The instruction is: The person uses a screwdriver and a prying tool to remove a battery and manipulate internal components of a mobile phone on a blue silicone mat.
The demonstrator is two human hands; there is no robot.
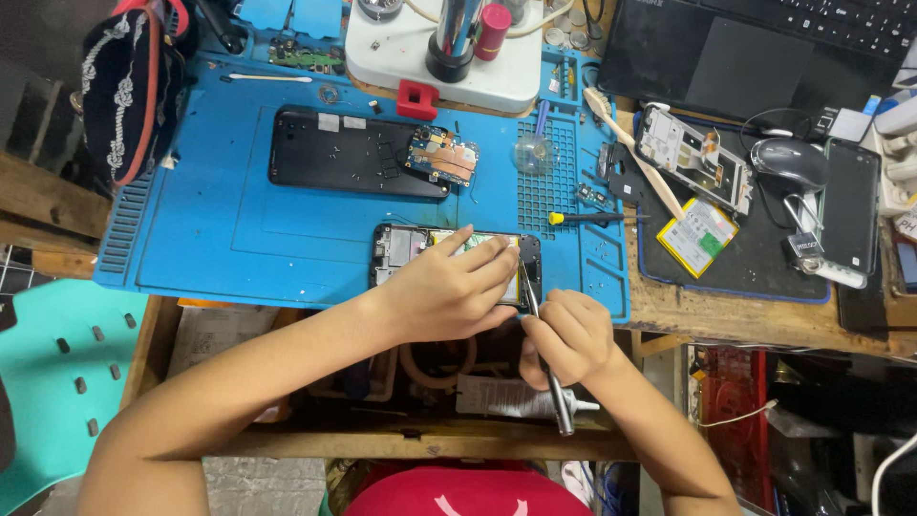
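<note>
Blue silicone work mat (239,229) covers a wooden bench (755,320); laptop (755,48) at the far right corner, dark mouse pad (755,258) beside the mat.

Opened phone (406,250) lies flat at the mat's near edge, long axis running left–right, parallel to that edge, insides facing up. Its right end sits close to the mat's right border; its near side is just back from the bench drop-off.

Left hand (449,287): forearm comes in diagonally from the lower left, palm down over the middle of the phone. Fingers are held together and extended toward the right, pressing flat on the phone's interior; thumb lies along the far side.

Right hand (568,334): wrist off the bench edge, forearm from the lower right. Fingers curled and closed in a pinch around the metal tool (544,354), held like a pen. Tool's long axis runs near to far, tilted slightly left, tip at the phone's right end beside my left fingertips, handle end pointing back toward my body.

Open room: bare mat to the left of the phone and between it and the black back cover (325,153) lying further away, also left–right. A circuit board (441,156) rests at that cover's right end. A yellow-handled screwdriver (585,219) lies just beyond the phone's right end. On the right, a second phone frame (693,158) and a battery (702,239) crowd the pad.
</note>
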